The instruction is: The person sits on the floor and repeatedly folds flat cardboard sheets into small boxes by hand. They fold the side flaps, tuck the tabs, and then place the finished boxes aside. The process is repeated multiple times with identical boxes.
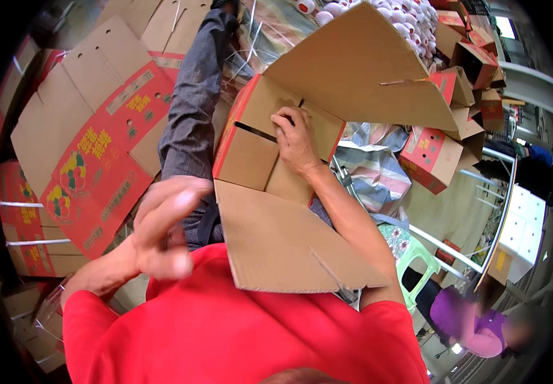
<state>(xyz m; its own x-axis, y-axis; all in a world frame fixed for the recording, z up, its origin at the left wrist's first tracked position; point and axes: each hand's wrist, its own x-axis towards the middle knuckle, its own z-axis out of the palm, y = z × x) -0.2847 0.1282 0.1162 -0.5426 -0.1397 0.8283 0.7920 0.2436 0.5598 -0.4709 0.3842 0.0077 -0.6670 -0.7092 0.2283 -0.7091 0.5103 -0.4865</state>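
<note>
A red and brown cardboard box [249, 157] is in front of me between my legs. Its two large flaps stand spread, one toward me and one away, and smaller inner flaps lie folded across the opening with dark slots between them. My right hand [296, 141] reaches over the box, its fingers curled together on an inner flap near the middle; the fingertips are partly hidden. Off the box's left side, my left hand [168, 227] is raised in the air, blurred by motion, with fingers apart and nothing in it.
Flattened red and brown cartons [97, 147] are stacked at the left, some tied with white straps. Fruit in white foam nets [411, 22] is piled at the far side. Opened boxes [433, 157], a striped sheet [372, 166], a green stool [417, 259] and another person [472, 320] are at the right.
</note>
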